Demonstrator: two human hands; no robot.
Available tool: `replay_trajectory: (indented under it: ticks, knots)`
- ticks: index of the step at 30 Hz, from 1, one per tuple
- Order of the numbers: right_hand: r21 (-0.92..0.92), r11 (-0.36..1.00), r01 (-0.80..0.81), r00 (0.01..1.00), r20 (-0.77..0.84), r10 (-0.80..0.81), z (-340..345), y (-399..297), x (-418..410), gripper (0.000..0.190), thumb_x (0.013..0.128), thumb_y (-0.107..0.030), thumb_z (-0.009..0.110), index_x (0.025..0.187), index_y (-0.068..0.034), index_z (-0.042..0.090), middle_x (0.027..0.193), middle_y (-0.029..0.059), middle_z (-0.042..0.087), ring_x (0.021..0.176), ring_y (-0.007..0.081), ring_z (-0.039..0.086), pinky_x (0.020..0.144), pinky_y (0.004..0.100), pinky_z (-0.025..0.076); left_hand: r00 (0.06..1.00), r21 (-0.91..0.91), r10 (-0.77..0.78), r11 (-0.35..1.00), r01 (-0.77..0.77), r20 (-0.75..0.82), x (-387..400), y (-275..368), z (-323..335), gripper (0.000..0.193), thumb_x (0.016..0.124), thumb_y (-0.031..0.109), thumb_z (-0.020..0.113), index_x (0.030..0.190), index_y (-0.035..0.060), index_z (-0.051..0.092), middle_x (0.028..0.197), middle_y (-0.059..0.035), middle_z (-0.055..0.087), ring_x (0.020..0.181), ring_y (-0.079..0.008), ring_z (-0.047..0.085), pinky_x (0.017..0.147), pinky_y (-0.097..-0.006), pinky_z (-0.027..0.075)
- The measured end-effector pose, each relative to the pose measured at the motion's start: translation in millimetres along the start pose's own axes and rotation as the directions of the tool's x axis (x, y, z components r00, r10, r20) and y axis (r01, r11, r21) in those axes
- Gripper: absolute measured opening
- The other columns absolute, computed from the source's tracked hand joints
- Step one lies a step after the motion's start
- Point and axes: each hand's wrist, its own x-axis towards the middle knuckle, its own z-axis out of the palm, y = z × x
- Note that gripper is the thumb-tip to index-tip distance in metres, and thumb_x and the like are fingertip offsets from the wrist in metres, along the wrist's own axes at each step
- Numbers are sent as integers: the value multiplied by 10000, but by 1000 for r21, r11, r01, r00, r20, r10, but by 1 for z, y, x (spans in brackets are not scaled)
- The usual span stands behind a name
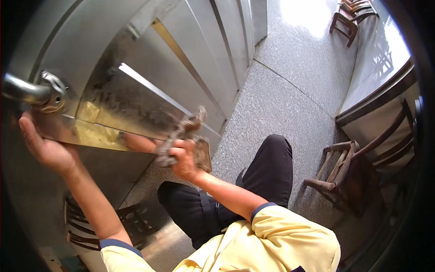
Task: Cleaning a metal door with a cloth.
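Observation:
My left hand (51, 149) rests at the edge of a metal door (132, 85), just below its shiny tubular handle (30, 91). Its fingers are partly hidden behind the edge, and no held object shows in it. My right hand (185, 159) grips a crumpled grey-brown cloth (168, 149), blurred by motion, near the lower part of the same door. Gold-coloured strips (180, 51) and a bright narrow band (153, 88) run along the door panel. Dark smudges mark its brushed surface. A reflection of a forearm shows along the gold-toned door edge.
My bent knees (272, 163) in dark trousers are close below the door. A wooden chair (336, 166) stands to the right on the speckled floor (272, 105), with more wooden seating (353, 17) at the far top right. A brown object (203, 154) beside my right hand is unclear.

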Motion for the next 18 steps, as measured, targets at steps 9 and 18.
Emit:
replay_trajectory:
  ticks: [9, 18]
  knots:
    - [-14, 408, -913, 385, -364, 848, 7, 79, -107, 192, 907, -94, 434, 1061, 2, 498, 1082, 221, 488, 1080, 327, 427, 947, 417, 347, 993, 175, 121, 978, -116, -18, -2, -8, 0, 440, 986, 359, 398, 1163, -19, 538, 1157, -81, 546, 1069, -177, 501, 940, -328, 372]
    - [267, 938, -220, 957, -125, 260, -1, -52, 44, 351, 791, -25, 566, 1119, -66, 451, 1101, 148, 479, 1064, 315, 440, 960, 414, 333, 987, 152, -53, 986, 76, -150, -6, 5, 7, 468, 983, 377, 362, 1204, 2, 535, 1211, -128, 562, 1142, -269, 499, 1015, -422, 330]
